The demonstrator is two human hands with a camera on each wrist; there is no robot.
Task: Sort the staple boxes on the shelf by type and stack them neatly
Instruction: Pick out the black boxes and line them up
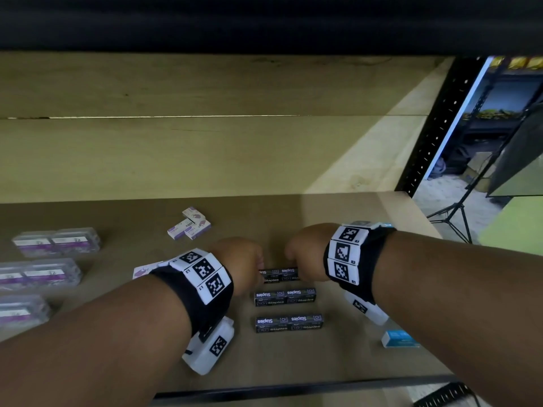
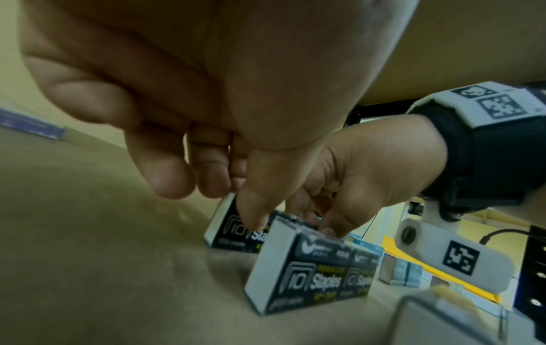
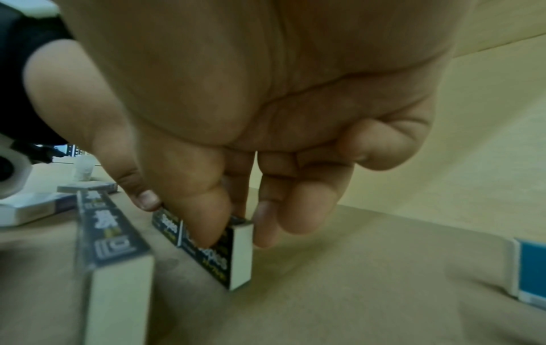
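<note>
Three rows of black staple boxes lie side by side on the brown shelf point(image 1: 338, 218), each row a pair set end to end; the near row point(image 1: 289, 323) and the middle row point(image 1: 285, 296) rest untouched, while the far row point(image 1: 279, 274) sits between the two hands; clear plastic cases point(image 1: 55, 243) lie well apart at the left, small purple-and-white boxes point(image 1: 189, 224) lie further back, and a blue box point(image 1: 400, 339) lies at the right. Next in size, the left hand point(image 1: 238, 264) pinches the left end of the far row, thumb on the near face and fingers curled over the back; the right hand point(image 1: 305, 254) pinches the right end likewise, thumb point(image 3: 203, 221) against the printed side. Smallest, each box looks a stiff card carton, dense for its bulk and probably smooth-faced; I judge an end-to-end pair will hinge at the joint unless squeezed inward from both ends, so hold at the outer ends, low on the long faces.
</note>
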